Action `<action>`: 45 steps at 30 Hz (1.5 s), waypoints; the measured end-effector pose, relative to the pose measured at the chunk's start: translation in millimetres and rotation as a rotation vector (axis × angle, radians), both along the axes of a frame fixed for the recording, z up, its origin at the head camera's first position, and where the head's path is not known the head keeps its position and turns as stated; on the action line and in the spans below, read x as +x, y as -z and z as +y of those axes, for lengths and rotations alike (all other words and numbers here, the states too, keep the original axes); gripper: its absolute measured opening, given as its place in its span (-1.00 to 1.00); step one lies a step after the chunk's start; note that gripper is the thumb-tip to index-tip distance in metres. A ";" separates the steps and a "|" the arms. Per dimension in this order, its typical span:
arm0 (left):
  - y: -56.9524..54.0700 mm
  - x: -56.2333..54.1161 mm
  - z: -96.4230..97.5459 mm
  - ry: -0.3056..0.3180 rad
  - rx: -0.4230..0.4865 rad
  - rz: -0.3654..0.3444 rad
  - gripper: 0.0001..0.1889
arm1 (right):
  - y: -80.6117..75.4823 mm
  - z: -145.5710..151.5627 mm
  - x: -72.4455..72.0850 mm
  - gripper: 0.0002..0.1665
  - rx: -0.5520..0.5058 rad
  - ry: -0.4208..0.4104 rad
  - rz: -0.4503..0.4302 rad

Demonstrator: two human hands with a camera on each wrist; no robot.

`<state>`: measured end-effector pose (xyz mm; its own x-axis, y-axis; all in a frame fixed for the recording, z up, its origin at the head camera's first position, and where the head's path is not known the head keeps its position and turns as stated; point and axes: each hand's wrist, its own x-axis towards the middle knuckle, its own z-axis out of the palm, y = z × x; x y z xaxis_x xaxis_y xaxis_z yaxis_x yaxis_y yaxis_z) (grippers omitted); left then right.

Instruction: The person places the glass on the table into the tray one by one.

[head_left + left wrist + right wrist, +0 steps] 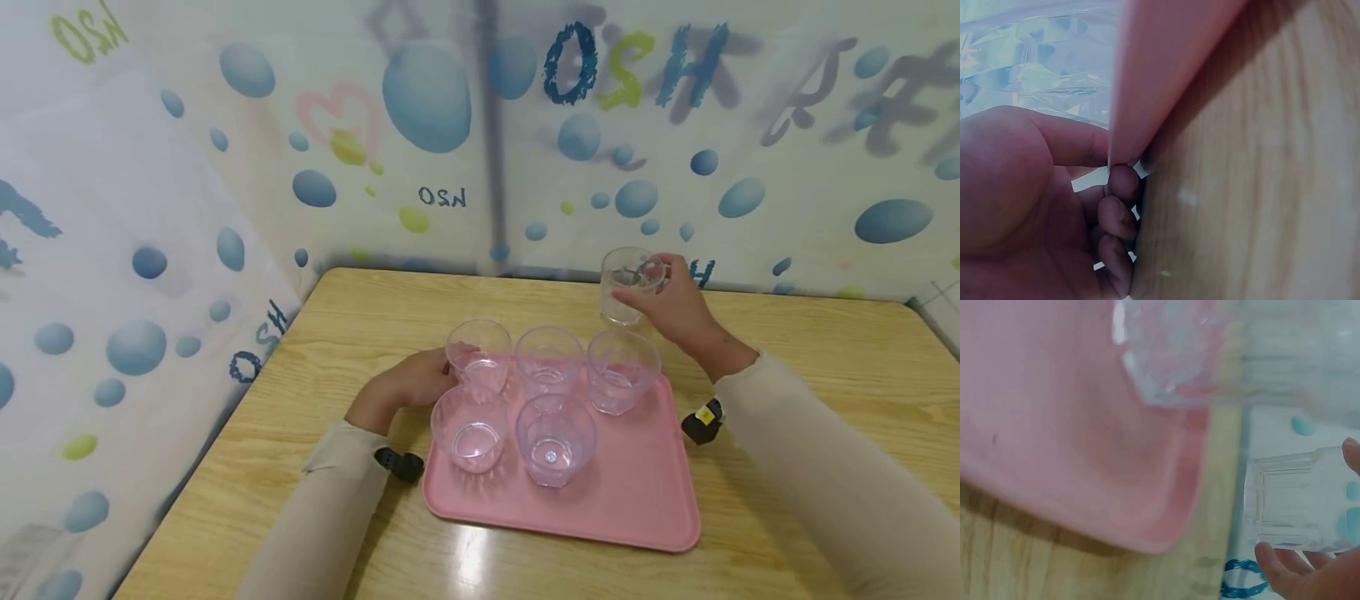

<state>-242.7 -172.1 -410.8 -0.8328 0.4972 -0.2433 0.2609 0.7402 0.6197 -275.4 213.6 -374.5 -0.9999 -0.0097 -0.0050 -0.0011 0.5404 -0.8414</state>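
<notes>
Behind the far right corner of a pink tray [615, 492], my right hand [675, 304] grips a clear cup [618, 292] between thumb and fingers. The right wrist view shows this faceted cup [1297, 500] with fingertips against its wall. At the tray's left side, my left hand [416, 379] pinches the rim, thumb on the inner side and fingers curled at the outer edge, as the left wrist view shows. Several clear cups stand upright on the tray: a far row that includes a left cup [480, 379] close by my left hand, and a nearer pair with a front cup [555, 462].
The wooden table [262, 492] extends around the tray. Its far edge meets a white wall covering [517, 192] printed with blue drops, which also runs down the left side. A wrist camera [702, 422] sits on each forearm.
</notes>
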 end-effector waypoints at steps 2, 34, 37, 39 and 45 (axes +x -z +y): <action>0.2 -0.8 0.2 0.003 0.004 -0.002 -0.41 | -6.1 1.5 4.0 0.27 -0.017 0.003 0.005; 0.5 0.5 -1.5 0.005 0.027 -0.022 -0.39 | -61.5 1.5 120.4 -0.03 -0.069 -0.032 0.160; 0.8 0.6 -1.8 -0.001 0.031 -0.019 -0.42 | -55.6 -0.9 129.9 -0.03 -0.067 -0.059 0.174; 1.1 0.8 -2.2 -0.001 0.030 -0.013 -0.43 | -51.1 -2.7 136.5 -0.04 -0.074 -0.082 0.196; 2.5 -0.6 -1.5 0.007 0.035 -0.006 -0.42 | -38.7 -7.7 155.5 -0.04 -0.116 -0.127 0.259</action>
<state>-243.3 -173.6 -413.3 -0.8276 0.5116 -0.2311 0.2622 0.7163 0.6467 -119.9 205.9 -335.8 -0.9586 -0.1204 0.2581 -0.2847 0.4228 -0.8603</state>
